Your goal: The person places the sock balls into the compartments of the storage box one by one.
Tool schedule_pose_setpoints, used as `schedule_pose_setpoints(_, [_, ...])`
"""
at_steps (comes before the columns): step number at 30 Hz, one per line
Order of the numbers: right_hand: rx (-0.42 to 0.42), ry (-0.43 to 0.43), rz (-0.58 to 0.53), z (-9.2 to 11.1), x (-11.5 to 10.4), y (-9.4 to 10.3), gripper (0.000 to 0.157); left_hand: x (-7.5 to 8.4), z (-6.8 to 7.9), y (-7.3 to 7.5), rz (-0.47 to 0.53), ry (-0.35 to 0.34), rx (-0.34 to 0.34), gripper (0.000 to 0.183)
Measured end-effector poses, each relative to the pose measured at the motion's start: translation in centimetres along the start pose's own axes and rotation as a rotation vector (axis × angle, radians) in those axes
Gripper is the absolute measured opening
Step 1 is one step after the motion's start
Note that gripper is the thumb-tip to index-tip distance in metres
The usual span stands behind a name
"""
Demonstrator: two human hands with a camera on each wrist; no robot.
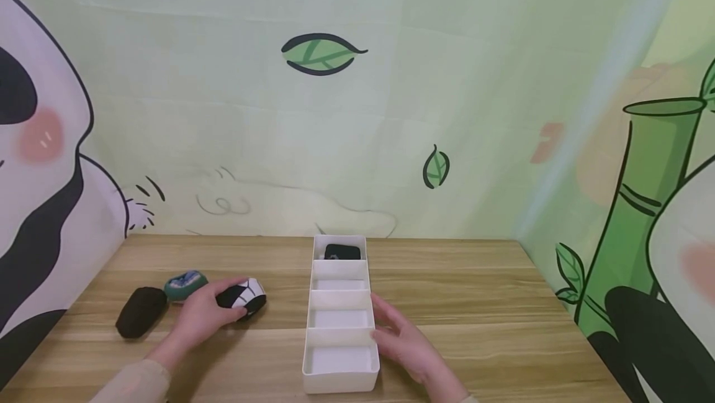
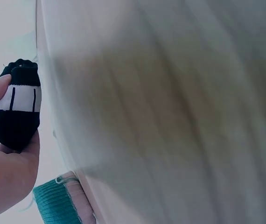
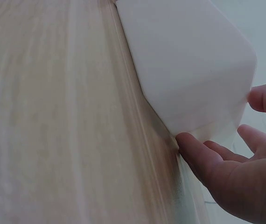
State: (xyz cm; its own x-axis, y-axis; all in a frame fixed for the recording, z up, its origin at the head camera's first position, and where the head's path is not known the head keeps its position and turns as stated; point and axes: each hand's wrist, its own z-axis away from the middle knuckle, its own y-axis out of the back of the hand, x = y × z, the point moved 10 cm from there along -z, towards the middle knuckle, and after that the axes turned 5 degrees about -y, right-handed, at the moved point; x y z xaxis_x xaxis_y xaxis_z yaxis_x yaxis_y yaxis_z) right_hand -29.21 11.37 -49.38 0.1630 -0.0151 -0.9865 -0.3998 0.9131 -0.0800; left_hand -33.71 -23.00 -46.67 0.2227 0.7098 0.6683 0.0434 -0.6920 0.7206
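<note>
Here, white box (image 1: 341, 382), black item (image 1: 343, 253) in far compartment (image 1: 318, 249), left hand (image 1: 202, 314) pinching bundle (image 1: 251, 292), right hand (image 1: 408, 345) spread.

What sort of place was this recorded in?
Probably a staged indoor tabletop spot: a wood-grain table against a printed panda-and-bamboo backdrop, with a divided white box on it.

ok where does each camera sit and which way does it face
Head: worn on the head, facing forward and down at the table and box; left grip, right grip and left sleeve show.
Left wrist: on that wrist, facing the black-and-white roll; left grip shows.
Right wrist: on that wrist, facing the box's outside; right grip shows.
Shared: head and left wrist both show that roll and the green roll.
</note>
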Motion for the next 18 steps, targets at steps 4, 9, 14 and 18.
schedule_pose_setpoints(4, [-0.004, -0.002, -0.004, 0.0, 0.0, 0.0, 0.073, 0.5, -0.3, 0.0, 0.012, -0.004, 0.005, 0.06])
schedule_pose_setpoints(9, [0.001, 0.003, -0.004, 0.0, 0.0, 0.0, 0.072, 1.0, -0.5, -0.2, 0.043, 0.022, 0.005, 0.06])
schedule_pose_setpoints(14, [0.0, 0.007, -0.004, 0.0, -0.1, 0.0, 0.072, 1.4, -0.8, -0.2, 0.075, 0.058, 0.014, 0.062])
schedule_pose_setpoints(18, [-0.002, 0.008, -0.006, 0.1, -0.1, -0.1, 0.072, 1.8, -1.1, -0.1, 0.093, 0.074, 0.029, 0.063])
